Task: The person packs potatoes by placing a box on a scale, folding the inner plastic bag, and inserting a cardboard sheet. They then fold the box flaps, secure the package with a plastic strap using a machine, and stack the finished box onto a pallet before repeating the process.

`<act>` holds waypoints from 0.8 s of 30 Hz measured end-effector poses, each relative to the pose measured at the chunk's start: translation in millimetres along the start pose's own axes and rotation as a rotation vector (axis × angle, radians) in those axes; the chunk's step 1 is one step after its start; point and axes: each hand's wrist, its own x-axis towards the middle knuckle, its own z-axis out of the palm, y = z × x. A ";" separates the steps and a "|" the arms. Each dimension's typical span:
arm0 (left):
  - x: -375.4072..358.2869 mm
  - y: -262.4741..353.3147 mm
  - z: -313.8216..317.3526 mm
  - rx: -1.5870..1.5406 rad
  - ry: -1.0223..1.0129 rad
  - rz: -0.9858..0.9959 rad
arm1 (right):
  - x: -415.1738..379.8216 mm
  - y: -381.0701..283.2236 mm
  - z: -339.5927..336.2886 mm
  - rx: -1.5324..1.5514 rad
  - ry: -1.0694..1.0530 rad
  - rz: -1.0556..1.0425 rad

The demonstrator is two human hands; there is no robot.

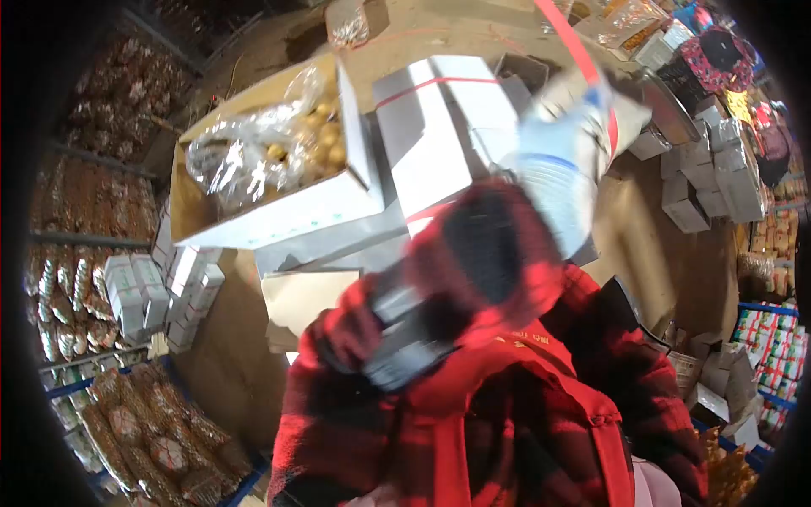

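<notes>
Both of my sleeves are red and black plaid and smeared by motion. One blurred sleeve (481, 245) crosses in front of my chest; the fingers of my left hand cannot be made out. Beyond my right sleeve is a pale blue shape with a darker blue band (553, 160), perhaps a glove or its cuff; my right hand's fingers do not show clearly. A red strap (570, 38) runs down from the top edge across this pale shape. A blurred grey object (397, 342) lies against my front. White boxes (418, 139) with thin red bands stand just beyond my arms.
An open carton (296, 203) holds round yellowish-brown items and clear plastic. A cardboard piece (304, 296) lies below it. Shelves of packed bags (93, 198) line the left, with stacked white boxes (135, 296) near them. More boxes (718, 169) and a person (718, 55) are at right.
</notes>
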 end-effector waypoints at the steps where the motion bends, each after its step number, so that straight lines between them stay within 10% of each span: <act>1: 22.0 -38.3 -2.5 0.034 0.010 0.009 | 0.7 8.9 -9.3 0.110 -0.026 0.071; 6: 93.1 -114.1 -98.3 0.598 -0.269 0.163 | 23.8 66.9 -39.3 0.857 -0.168 0.679; 8: 69.4 -53.4 -90.3 1.443 -0.319 0.530 | 32.8 90.2 -41.1 1.093 -0.178 0.831; 11: 67.4 21.0 -168.6 2.415 0.229 0.921 | 30.0 125.0 -20.9 1.202 0.011 0.905; 13: 58.2 34.5 -257.2 2.370 0.479 0.759 | 31.3 133.5 -26.8 1.374 -0.009 1.070; 18: 62.9 -15.3 -184.3 2.560 0.399 0.496 | 31.8 168.6 -4.1 1.494 -0.085 1.412; 22: 84.0 -50.4 -191.7 2.737 0.463 0.438 | 5.2 204.8 21.2 1.445 -0.276 1.370; 24: 85.7 -48.0 -196.0 2.804 0.429 0.455 | -17.8 233.5 -4.6 0.884 -0.139 0.992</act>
